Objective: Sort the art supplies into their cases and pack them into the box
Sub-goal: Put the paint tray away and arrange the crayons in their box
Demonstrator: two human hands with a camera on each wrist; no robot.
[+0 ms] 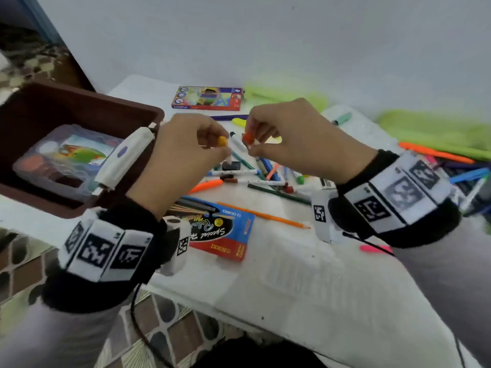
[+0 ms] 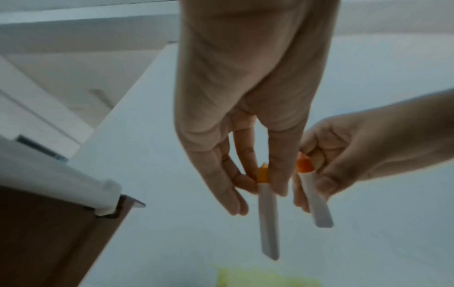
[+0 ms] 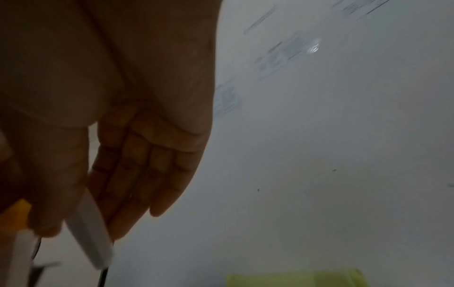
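Both hands are raised over the white table, close together. My left hand pinches a white marker with a yellow cap; in the left wrist view this yellow-capped marker hangs from the left hand. My right hand pinches a white marker with an orange cap, seen in the left wrist view as the orange-capped marker. In the right wrist view the right hand holds its marker's white barrel. A blue and red marker case lies below the hands.
A brown box at the left holds a clear plastic case; a white oblong object rests on its rim. Several loose markers are piled mid-table. A coloured pencil box and green pouches lie behind.
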